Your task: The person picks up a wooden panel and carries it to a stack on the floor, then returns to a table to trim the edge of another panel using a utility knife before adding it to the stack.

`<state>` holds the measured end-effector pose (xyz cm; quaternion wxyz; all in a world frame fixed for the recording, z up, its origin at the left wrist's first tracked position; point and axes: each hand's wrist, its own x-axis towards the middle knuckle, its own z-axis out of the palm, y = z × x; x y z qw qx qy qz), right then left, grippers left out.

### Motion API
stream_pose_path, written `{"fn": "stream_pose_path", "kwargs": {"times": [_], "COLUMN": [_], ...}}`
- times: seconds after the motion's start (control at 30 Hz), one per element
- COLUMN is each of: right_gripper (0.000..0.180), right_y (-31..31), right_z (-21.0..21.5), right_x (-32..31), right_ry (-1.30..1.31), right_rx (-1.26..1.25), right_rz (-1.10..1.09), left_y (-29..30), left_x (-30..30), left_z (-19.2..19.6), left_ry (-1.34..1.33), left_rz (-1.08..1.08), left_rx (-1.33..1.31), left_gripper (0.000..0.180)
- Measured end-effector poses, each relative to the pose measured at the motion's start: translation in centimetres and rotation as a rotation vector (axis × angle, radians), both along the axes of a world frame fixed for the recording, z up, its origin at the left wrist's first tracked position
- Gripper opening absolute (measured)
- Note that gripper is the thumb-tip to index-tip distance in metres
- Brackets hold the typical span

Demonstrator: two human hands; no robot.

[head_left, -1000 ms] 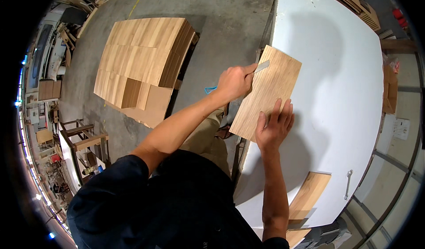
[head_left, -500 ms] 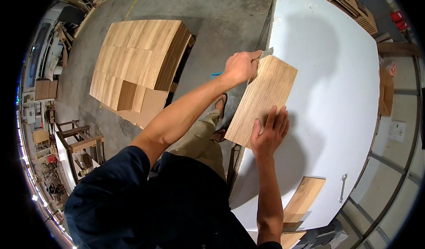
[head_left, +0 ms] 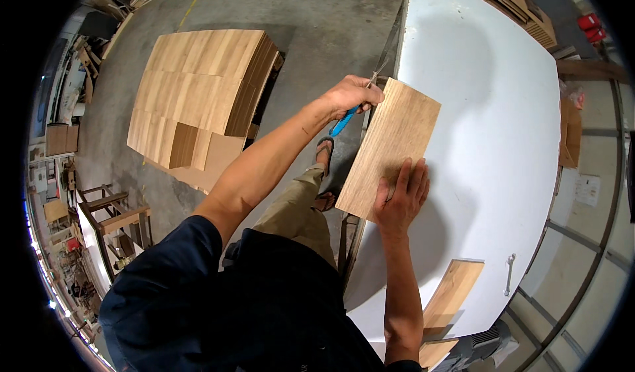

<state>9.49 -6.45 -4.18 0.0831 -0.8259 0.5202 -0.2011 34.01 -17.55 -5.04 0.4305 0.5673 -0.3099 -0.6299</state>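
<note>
My left hand (head_left: 357,94) is closed around a blue-handled flat metal tool (head_left: 343,123) at the far left corner of a wood-grain board (head_left: 397,140). The tool's narrow grey metal end pokes out above my fingers, and its handle slants down toward me. Whether it is a file or a blade I cannot tell. The board lies flat on a white tabletop (head_left: 489,147), its left long side along the table's left edge. My right hand (head_left: 401,197) rests on the board's near right part, fingers stretched out and palm down.
A narrow wood-grain strip (head_left: 453,296) and a metal wrench (head_left: 509,275) lie on the table's near right part. Left of the table, a pallet stack of wood-grain boards (head_left: 198,87) stands on the concrete floor. A wooden frame stand (head_left: 119,220) is at lower left.
My left hand has drawn slightly back and down from the board's far corner, and the tool has tilted so that its blue handle shows. My right hand stays on the board.
</note>
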Motion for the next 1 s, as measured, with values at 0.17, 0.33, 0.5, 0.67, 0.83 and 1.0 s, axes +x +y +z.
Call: {"fn": "stream_pose_path", "kwargs": {"times": [0.17, 0.33, 0.5, 0.67, 0.83, 1.0], "right_gripper": [0.064, 0.062, 0.059, 0.057, 0.051, 0.052], "right_y": [0.0, 0.1, 0.1, 0.2, 0.2, 0.2], "right_z": [0.1, 0.2, 0.4, 0.3, -0.1, -0.3], "right_x": [0.0, 0.1, -0.1, -0.2, 0.2, 0.3], "right_ry": [0.011, 0.013, -0.006, 0.016, 0.0, 0.02], "right_rx": [0.018, 0.031, 0.049, 0.029, -0.006, -0.002], "right_rz": [-0.023, -0.033, -0.008, -0.005, -0.048, -0.053], "left_y": [0.0, 0.0, -1.2, -1.5, 7.3, 22.7], "left_x": [0.0, 1.4, 1.1, 0.8, -0.6, -2.6], "left_z": [1.0, 0.6, 0.9, 0.1, 0.2, 2.1], "left_ry": [0.013, 0.009, -0.348, -0.914, -0.872, -0.804], "left_rz": [0.068, -0.057, -0.154, -0.229, -0.451, -0.954], "left_rx": [0.061, -0.051, -0.299, -0.728, -0.859, -0.76], "left_gripper": [0.018, 0.028, 0.038, 0.048, 0.048, 0.05]}}
